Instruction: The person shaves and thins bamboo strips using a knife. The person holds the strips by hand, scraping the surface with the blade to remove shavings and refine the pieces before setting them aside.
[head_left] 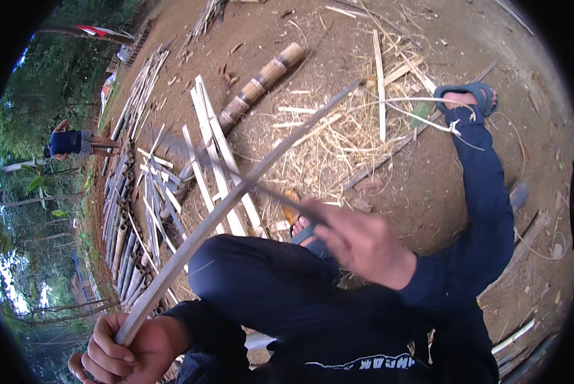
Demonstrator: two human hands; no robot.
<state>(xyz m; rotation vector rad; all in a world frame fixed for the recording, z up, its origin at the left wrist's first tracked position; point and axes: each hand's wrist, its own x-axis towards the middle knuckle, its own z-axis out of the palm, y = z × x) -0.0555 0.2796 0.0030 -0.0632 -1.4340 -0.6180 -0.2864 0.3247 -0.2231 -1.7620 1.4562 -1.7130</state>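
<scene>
**Shaving a bamboo strip with a blade**

The person sits on bare earth, one knee raised, with a long bamboo strip (pixel 235 192) running diagonally from lower left up toward the centre. The left hand (pixel 123 349) is clenched around the strip's near end, low at the left edge of the view. The right hand (pixel 357 240) is blurred by motion; it seems to be closed on the handle of a thin dark blade (pixel 280 195) whose edge meets the strip about midway along — the grip itself cannot be made out clearly.

The step in hand looks like paring or smoothing the strip, the blade drawn along its surface while the left hand steadies it over the knee. The next move likely calls for a firm hold at the near end and a shallow blade angle, so the cut skims rather than digs in.

Around them lie split slats (pixel 213 150), a thick bamboo pole (pixel 261 80), a row of cut culms (pixel 123 217) at the left and dry shavings (pixel 338 137). The outstretched foot wears a blue sandal (pixel 472 93). Another person (pixel 75 142) stands well apart, far left.
</scene>
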